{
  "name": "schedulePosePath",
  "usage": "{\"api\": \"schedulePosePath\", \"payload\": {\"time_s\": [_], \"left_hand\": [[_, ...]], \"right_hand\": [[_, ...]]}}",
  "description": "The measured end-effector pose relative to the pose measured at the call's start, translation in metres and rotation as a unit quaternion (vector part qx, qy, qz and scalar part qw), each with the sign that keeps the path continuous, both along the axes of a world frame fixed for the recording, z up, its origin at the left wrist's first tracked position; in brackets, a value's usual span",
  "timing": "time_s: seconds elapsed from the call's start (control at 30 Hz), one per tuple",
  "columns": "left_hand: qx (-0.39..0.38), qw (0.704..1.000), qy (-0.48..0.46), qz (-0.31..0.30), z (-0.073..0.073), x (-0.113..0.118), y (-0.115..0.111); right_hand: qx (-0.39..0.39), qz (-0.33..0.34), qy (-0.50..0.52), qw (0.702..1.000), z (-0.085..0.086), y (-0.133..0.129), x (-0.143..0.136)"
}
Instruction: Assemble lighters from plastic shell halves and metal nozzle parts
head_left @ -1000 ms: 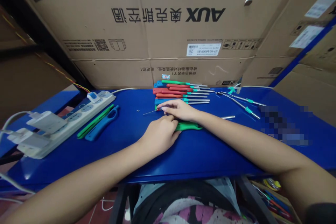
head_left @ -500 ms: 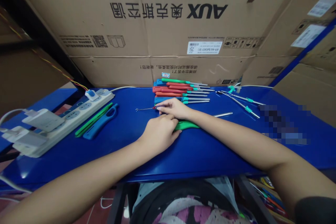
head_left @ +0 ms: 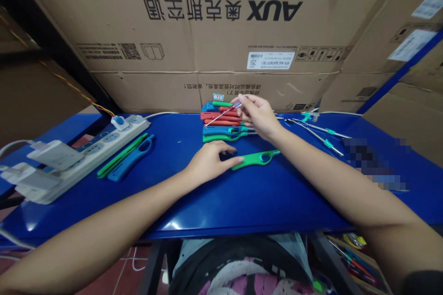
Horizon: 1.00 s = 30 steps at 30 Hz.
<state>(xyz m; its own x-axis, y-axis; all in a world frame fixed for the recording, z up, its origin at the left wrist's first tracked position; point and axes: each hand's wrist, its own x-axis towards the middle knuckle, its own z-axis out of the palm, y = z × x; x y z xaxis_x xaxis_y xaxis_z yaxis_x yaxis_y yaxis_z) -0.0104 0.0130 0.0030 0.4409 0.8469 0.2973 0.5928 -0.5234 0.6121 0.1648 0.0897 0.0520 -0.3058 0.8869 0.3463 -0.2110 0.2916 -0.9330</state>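
My right hand (head_left: 256, 115) pinches the handle of a thin screwdriver (head_left: 220, 115), whose shaft points down and left over the row of lighters. Below it, my left hand (head_left: 211, 162) rests on the blue table, thumb touching the left end of a green lighter (head_left: 252, 160); its fingers are apart and curve above that end. Behind the hands lies a stack of red lighters (head_left: 212, 115), with a blue lighter (head_left: 218, 131) and a green one in front. A tiny metal piece (head_left: 179, 141) lies left of them.
A white power strip (head_left: 104, 143) with plugged-in chargers stands at the left, beside a green and a blue lighter casing (head_left: 129, 161). Metal rods with teal ends (head_left: 320, 136) lie at the right. Cardboard (head_left: 221, 37) rises behind the table (head_left: 242, 207).
My right hand has lifted up and to the right with the screwdriver. My left hand has opened somewhat, uncovering the green lighter. The tiny metal piece now lies separate on the table.
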Motion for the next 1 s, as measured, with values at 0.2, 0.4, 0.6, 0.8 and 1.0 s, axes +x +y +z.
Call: {"api": "schedulePosePath", "payload": {"time_s": [0.2,0.4,0.6,0.8,1.0], "left_hand": [[-0.094,0.961,-0.254,0.061,-0.009,-0.001,0.018],[-0.082,0.950,-0.299,0.032,-0.004,-0.004,0.018],[-0.063,0.954,-0.287,0.056,-0.004,-0.007,0.021],[-0.064,0.958,-0.272,0.062,-0.003,-0.007,0.020],[-0.042,0.973,-0.224,0.029,-0.002,-0.007,0.016]], "right_hand": [[0.032,-0.024,-0.053,0.998,0.016,0.009,0.028],[0.034,0.027,-0.105,0.994,0.017,0.011,0.034],[0.025,0.048,-0.107,0.993,0.014,0.015,0.036],[0.064,0.049,-0.149,0.986,0.014,0.014,0.036],[0.181,0.037,-0.221,0.958,0.022,0.003,0.034]]}}
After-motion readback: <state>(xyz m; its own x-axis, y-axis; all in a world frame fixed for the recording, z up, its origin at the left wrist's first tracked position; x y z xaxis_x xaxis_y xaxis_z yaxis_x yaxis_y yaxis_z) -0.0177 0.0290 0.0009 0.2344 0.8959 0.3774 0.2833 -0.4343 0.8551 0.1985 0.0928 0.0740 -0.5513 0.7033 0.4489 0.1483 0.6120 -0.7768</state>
